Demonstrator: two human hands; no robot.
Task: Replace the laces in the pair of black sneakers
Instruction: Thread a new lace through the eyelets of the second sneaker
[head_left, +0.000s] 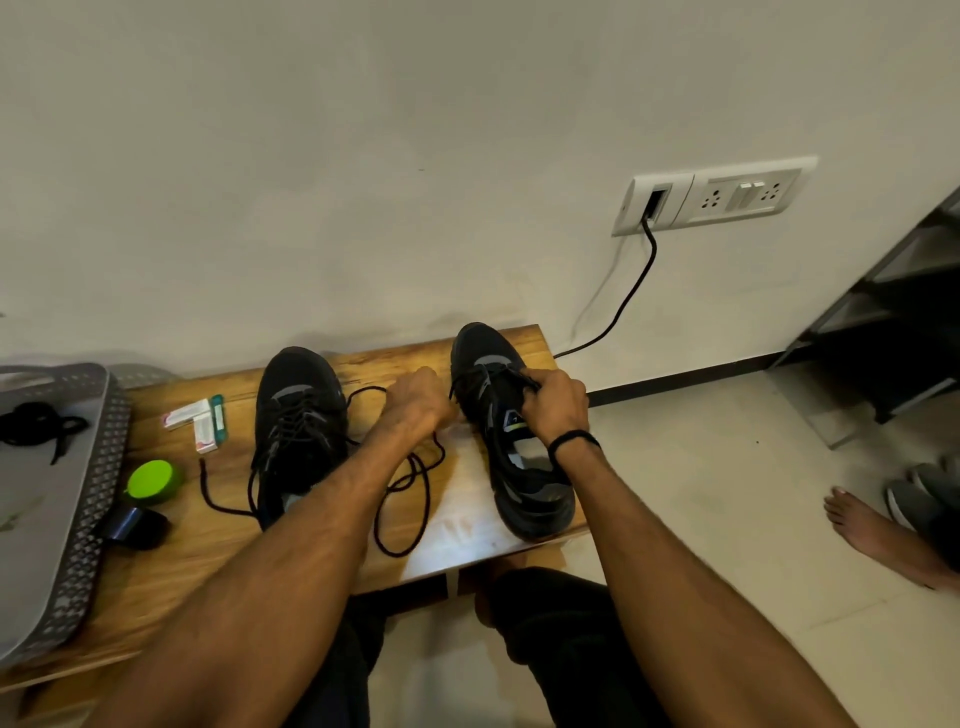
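right hand (553, 400) gripping right sneaker (530, 499) by tongue, at 3 o'clock on tabletop (208, 561) | left hand (418, 400) curling round lace (415, 462), just at 9 o'clock of it | step: working lace through eyelets, in or out unclear | next: needing steady pull, tongue held | counting: two sneakers, left sneaker (298, 415) at 9 o'clock; one lace bundle (31, 423), in tray (104, 467)

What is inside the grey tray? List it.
A coiled black lace lies in the grey tray, near its far end. The tray's left part runs out of frame, so anything there is unseen.
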